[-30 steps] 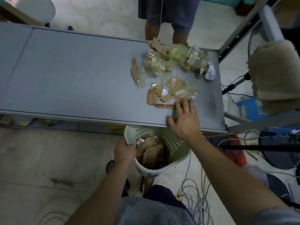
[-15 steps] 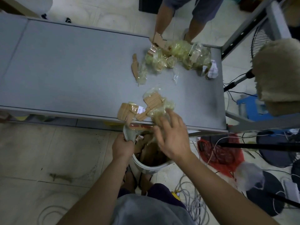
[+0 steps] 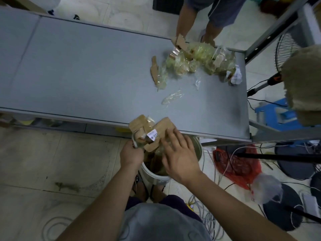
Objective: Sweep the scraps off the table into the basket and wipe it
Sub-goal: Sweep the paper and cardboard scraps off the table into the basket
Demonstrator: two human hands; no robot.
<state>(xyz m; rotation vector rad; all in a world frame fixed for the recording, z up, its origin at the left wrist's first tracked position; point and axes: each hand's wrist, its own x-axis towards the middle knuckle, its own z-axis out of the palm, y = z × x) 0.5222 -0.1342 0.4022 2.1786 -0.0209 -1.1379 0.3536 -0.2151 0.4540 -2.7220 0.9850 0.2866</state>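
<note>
My left hand (image 3: 131,153) grips the rim of a pale plastic basket (image 3: 156,177) held just below the near edge of the grey table (image 3: 86,70). My right hand (image 3: 178,153) lies flat with spread fingers over the basket mouth, against a clump of cardboard pieces and clear wrappers (image 3: 149,129) tipping over the table edge. A larger pile of yellowish wrappers and cardboard scraps (image 3: 198,61) lies at the table's far right. Two loose clear wrappers (image 3: 172,98) lie between the pile and the edge.
Another person's legs (image 3: 196,25) stand behind the far side of the table. To the right are a metal frame, a fan (image 3: 284,49), a blue stool (image 3: 272,112), a red bag (image 3: 241,166) and cables on the floor.
My right hand has dragged a clump of cardboard and wrappers from mid-table to the near edge and over the basket. The basket has stayed under the edge in my left hand.
</note>
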